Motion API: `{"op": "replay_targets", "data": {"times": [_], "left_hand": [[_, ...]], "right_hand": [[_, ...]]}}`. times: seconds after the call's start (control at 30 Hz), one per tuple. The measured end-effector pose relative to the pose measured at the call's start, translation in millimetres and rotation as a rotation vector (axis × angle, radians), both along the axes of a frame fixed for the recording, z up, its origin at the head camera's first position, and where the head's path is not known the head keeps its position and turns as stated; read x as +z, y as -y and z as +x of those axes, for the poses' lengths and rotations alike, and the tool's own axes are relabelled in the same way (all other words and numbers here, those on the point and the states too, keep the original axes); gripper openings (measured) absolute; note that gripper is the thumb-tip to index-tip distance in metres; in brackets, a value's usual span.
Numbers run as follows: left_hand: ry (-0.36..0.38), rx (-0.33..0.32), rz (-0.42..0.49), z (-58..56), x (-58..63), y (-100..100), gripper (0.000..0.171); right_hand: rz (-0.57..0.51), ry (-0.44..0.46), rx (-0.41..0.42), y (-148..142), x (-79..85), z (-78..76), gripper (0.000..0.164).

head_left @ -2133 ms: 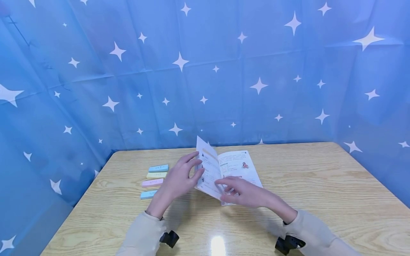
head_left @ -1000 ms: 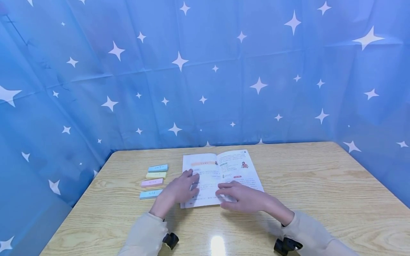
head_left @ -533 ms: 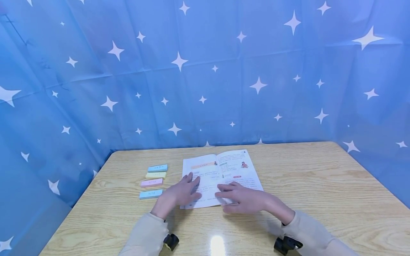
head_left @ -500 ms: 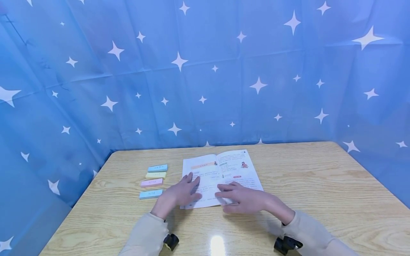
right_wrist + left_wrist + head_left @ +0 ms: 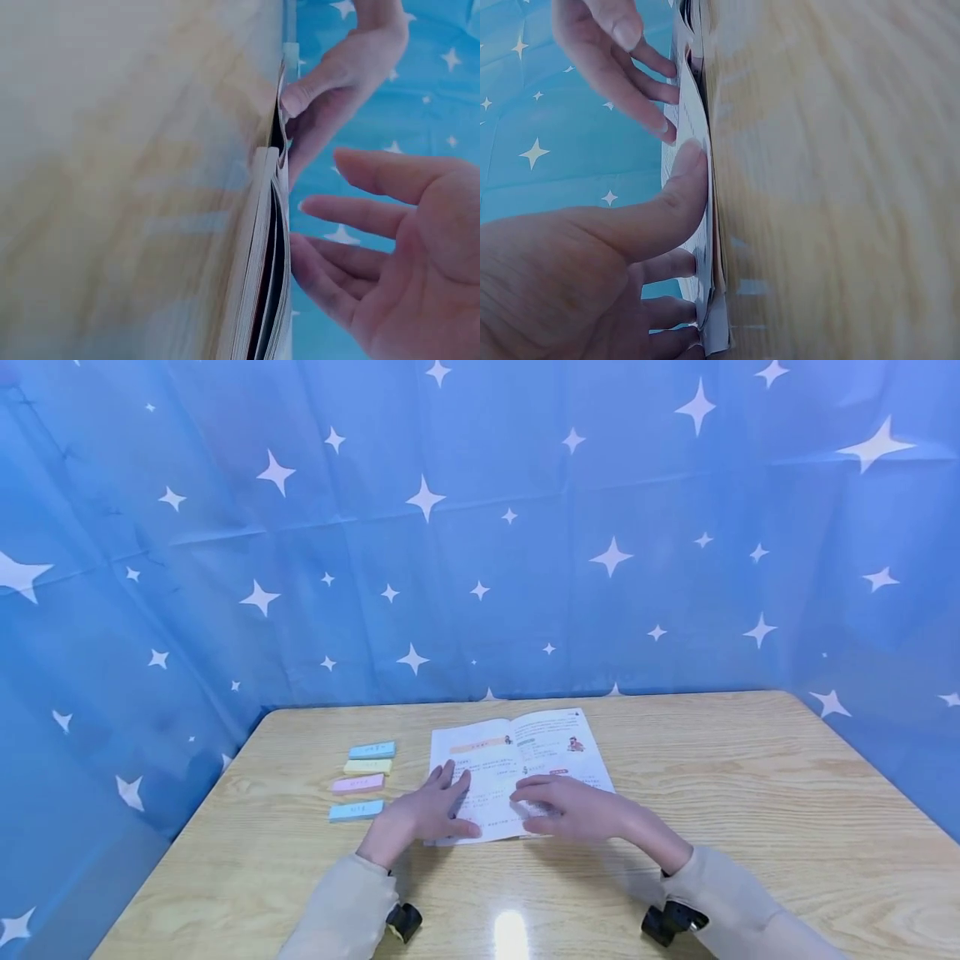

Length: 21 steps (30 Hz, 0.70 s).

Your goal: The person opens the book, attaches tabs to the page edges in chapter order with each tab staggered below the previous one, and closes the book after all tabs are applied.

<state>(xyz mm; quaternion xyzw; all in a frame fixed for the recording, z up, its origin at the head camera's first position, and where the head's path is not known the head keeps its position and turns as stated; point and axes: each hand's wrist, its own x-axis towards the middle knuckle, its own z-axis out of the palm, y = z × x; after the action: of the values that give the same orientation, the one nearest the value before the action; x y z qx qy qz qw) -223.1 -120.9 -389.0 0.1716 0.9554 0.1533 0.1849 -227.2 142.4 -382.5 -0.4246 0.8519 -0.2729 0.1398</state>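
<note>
A book point(image 5: 487, 785) with printed white pages lies spread flat on the wooden table, an orange banner on its left page and small cartoon figures on both. My left hand point(image 5: 429, 814) rests on the left page, fingers spread; in the left wrist view its thumb point(image 5: 679, 199) presses the page near the front edge. Over the lower part of the right page is my right hand point(image 5: 573, 807), its fingers relaxed and pointing toward the middle fold. In the right wrist view the right hand point(image 5: 405, 247) holds nothing, and its fingertips are close over the thick stack of pages point(image 5: 262, 285).
Left of the book, several slim labelled blocks lie in a column: a blue one point(image 5: 372, 750), a yellow one point(image 5: 367, 767), a pink one point(image 5: 357, 784) and another blue one point(image 5: 356, 811). A blue starry curtain point(image 5: 480, 527) hangs behind the table point(image 5: 750, 810).
The left page, raised earlier by my left hand, has come down flat to the left. Since then my left hand has stayed on it with the thumb spreading wider; the right hand has shifted slightly.
</note>
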Motion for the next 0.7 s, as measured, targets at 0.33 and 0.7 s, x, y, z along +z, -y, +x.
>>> {"op": "replay_targets", "data": {"times": [0.33,0.7], "left_hand": [[0.023,0.015,0.031,-1.4,0.5,0.6,0.088],[0.021,0.011,0.053,-0.6,-1.1,1.7,0.087]], "right_hand": [[-0.007,-0.039,0.002,8.5,6.6,-16.5,0.041],[0.114,-0.016,-0.093,17.7,20.9,-42.2,0.041]]}}
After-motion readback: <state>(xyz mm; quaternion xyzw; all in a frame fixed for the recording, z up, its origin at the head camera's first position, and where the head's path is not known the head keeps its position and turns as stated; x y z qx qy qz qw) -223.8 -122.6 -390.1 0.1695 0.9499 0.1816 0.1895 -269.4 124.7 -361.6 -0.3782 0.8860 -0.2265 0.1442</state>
